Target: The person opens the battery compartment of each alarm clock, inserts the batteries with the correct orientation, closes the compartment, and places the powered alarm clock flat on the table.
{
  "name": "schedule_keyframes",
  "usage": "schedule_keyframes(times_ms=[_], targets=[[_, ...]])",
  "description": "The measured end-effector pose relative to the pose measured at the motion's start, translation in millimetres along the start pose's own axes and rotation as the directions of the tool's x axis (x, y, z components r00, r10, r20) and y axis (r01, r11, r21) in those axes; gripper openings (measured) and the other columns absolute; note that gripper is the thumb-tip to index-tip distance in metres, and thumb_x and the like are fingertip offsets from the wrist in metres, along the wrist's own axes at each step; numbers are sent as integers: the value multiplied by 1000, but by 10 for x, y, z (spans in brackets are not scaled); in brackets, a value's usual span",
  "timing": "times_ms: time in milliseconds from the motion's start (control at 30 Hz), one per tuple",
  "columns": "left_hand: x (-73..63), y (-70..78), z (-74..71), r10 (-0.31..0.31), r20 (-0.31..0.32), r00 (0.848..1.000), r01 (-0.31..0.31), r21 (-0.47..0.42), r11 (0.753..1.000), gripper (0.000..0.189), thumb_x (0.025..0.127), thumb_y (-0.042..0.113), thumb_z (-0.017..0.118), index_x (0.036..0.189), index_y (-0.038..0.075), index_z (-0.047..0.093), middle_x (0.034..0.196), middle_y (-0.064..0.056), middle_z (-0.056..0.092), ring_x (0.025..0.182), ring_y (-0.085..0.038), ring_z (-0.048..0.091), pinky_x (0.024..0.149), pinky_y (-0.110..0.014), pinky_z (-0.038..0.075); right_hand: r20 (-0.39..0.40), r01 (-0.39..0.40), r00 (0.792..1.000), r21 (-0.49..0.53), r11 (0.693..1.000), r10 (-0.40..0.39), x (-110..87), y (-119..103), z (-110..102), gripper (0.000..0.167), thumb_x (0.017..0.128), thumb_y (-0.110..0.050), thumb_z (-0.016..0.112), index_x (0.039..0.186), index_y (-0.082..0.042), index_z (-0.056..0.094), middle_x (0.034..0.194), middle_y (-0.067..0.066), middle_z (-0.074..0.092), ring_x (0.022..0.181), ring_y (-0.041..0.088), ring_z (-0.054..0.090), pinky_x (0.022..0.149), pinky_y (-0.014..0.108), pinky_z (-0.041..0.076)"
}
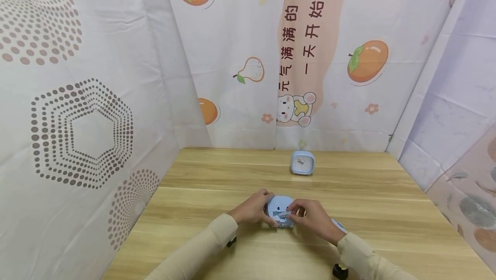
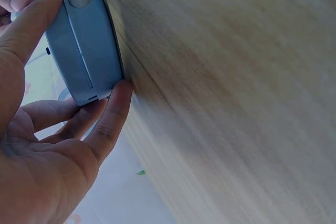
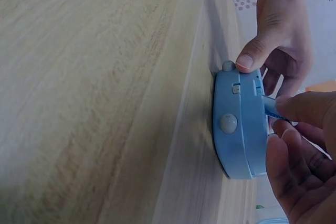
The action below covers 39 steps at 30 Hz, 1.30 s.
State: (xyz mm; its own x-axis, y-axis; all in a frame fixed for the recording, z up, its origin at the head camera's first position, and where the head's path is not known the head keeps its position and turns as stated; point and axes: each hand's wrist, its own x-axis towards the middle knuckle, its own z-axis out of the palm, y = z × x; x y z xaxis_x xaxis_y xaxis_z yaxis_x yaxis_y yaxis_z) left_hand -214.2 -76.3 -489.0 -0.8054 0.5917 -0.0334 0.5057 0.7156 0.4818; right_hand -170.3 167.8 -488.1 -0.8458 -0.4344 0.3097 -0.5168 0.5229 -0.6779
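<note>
A light-blue alarm clock lies face down on the wooden table, its back with small dark knobs turned up. My left hand grips its side; in the left wrist view, the thumb is on one edge and the fingers on the opposite edge. My right hand pinches a small light-blue piece that looks like the battery cover. The cover stands tilted at the battery opening in the clock's back. Round feet show on the clock's side. The inside of the opening is too small to make out.
A second light-blue clock stands upright at the back of the table, dial forward. Another blue object lies partly hidden behind my right wrist. Printed curtains hang behind the table and on both sides.
</note>
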Motion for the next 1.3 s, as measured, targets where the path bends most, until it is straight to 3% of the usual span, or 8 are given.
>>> schedule_keyframes(times_ms=[500, 767, 1300], targets=[[15, -31, 18, 4, 0, 1000, -4, 13, 1000, 100, 74, 53, 90, 151, 3, 50, 133, -5, 54, 112, -11, 52, 98, -27, 49, -17, 16, 1000, -47, 999, -17, 53, -12, 25, 12, 86, -10, 83, 98, -9, 82, 82, -12, 66, 71, 1, 57, 61, 23, 51], [10, -21, 12, 20, -5, 1000, -20, 16, 1000, 101, 74, 53, 90, 150, 1, 50, 135, -6, 54, 115, -11, 53, 100, -27, 48, 3, 37, 999, -70, 997, -37, 39, 26, -3, 13, 90, -5, 78, 103, -7, 82, 88, 0, 70, 73, 1, 56, 63, 23, 51], [10, 27, -6, 12, -8, 1000, -12, 23, 1000, 100, 72, 50, 91, 149, 1, 51, 134, -6, 56, 114, -11, 54, 99, -26, 48, 6, 143, 990, -119, 983, -143, 80, 1, 38, 13, 84, 0, 82, 96, -4, 82, 87, -3, 69, 73, 2, 58, 62, 22, 52]])
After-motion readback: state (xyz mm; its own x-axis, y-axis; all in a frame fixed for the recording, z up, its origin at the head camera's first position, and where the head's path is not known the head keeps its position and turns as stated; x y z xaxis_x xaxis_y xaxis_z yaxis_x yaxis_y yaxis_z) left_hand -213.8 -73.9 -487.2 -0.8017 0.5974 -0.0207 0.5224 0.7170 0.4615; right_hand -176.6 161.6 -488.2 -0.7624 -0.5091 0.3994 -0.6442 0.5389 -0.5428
